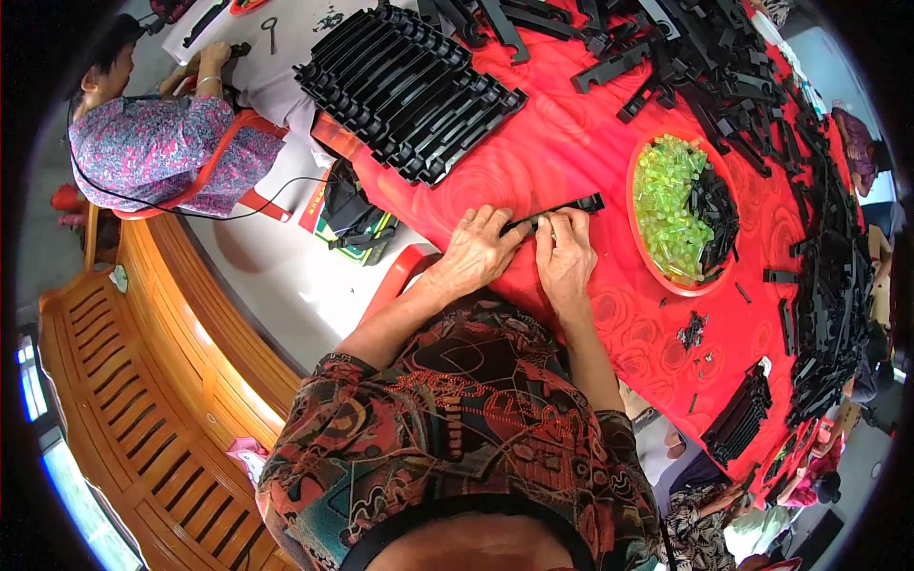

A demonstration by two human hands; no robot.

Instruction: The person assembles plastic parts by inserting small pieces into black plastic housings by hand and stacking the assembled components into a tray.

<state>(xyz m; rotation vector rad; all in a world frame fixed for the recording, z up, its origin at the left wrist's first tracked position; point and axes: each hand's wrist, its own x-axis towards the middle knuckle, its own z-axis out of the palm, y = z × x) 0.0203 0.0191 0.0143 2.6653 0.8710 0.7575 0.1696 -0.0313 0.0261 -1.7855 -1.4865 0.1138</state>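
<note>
Both hands are at the near edge of the red-covered table, closed on a long, narrow black plastic strip (587, 204). My left hand (473, 255) grips its left end, and that end is partly hidden under the fingers. My right hand (567, 255) pinches it nearer the middle with thumb and fingertips. The strip's far end sticks out to the right, past my right hand. To the right stands an orange-red bowl (635, 231) holding translucent green pieces (671, 205) and small black pieces (716, 214).
Behind my hands lies a rack-like row of black plastic parts (409, 90). Loose black parts (714, 67) heap at the back and along the right. Black scraps (693, 330) lie near the bowl. A seated person (162, 152) works at left, beside a wooden bench (143, 381).
</note>
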